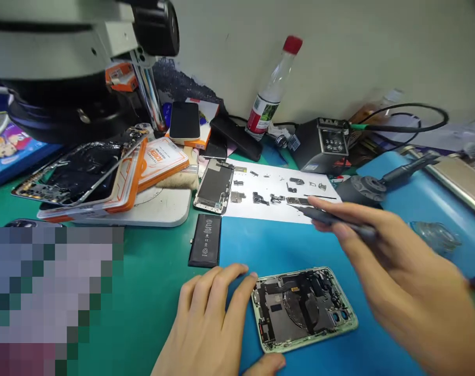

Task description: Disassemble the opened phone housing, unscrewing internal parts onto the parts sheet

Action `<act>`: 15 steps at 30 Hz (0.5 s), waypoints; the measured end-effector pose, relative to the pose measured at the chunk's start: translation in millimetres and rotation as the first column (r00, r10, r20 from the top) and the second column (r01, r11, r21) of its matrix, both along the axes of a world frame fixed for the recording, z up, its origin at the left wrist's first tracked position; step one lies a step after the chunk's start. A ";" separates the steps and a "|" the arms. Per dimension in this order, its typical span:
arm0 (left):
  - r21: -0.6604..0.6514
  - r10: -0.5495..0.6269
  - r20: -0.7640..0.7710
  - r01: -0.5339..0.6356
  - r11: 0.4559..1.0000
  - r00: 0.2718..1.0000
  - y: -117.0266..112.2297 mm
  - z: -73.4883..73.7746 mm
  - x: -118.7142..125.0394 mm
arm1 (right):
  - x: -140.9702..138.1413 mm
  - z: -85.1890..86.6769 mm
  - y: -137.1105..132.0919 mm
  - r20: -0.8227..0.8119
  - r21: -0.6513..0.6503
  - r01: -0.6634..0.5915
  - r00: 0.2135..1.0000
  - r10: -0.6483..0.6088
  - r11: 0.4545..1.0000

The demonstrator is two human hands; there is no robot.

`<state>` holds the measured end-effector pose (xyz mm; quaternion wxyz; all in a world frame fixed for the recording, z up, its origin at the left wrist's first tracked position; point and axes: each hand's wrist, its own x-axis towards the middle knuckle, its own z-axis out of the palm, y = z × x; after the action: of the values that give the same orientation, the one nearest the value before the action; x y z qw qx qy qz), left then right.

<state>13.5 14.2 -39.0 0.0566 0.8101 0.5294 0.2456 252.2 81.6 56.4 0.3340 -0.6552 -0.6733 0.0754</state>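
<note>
My right hand (397, 277) pinches dark pointed tweezers (339, 216), their tips over the white paper sheet beside a small dark logic board (298, 200). Below, on the blue mat (256, 240), lies an opened phone housing (278, 313) with a pale green frame, its internals facing up. My left hand (209, 324) rests at the housing's left end, fingers apart. The index fingertip touches its upper left corner, and the thumb is by the lower edge. Left of the mat sits a black phone battery (206, 240). A detached phone screen (215, 186) lies just above it.
Several small phone parts lie on the white sheet (268, 177). A microscope (72, 68) overhangs the left side, above stacked orange boxes (139, 172) and a dismantled device. At the back stand a red-capped bottle (266, 99) and a black box-shaped unit (319, 146). A glass jar (437, 235) is at right.
</note>
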 end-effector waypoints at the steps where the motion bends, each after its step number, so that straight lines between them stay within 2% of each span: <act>1: -0.001 -0.002 0.005 0.002 1.000 1.000 -0.7 -1.2 0.8 | -4.9 2.0 12.2 -0.037 -0.034 -0.013 0.999 0.012 0.999; 4: -0.001 -0.016 0.035 0.016 1.000 0.999 -0.3 -3.7 -0.8 | -8.4 -5.0 43.6 -0.212 -0.079 -0.104 0.974 0.086 0.991; 7: -0.004 -0.063 0.064 0.063 0.998 0.996 3.5 -4.3 -8.0 | -4.8 -20.1 62.1 -0.282 -0.119 -0.168 0.951 0.129 0.979; 11: -0.024 -0.151 0.075 0.153 0.988 0.986 9.1 -5.4 -19.8 | -3.1 -35.9 72.5 -0.331 -0.139 -0.189 0.934 0.134 0.972; 15: -0.033 -0.154 0.115 0.158 0.987 0.981 10.2 -7.2 -21.7 | -3.0 -32.0 76.6 -0.438 -0.111 -0.204 0.889 0.137 0.973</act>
<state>-8.2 24.3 -46.3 0.1221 0.8327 0.4653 0.2742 249.2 158.2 24.5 0.4139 -0.5847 -0.6309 0.2978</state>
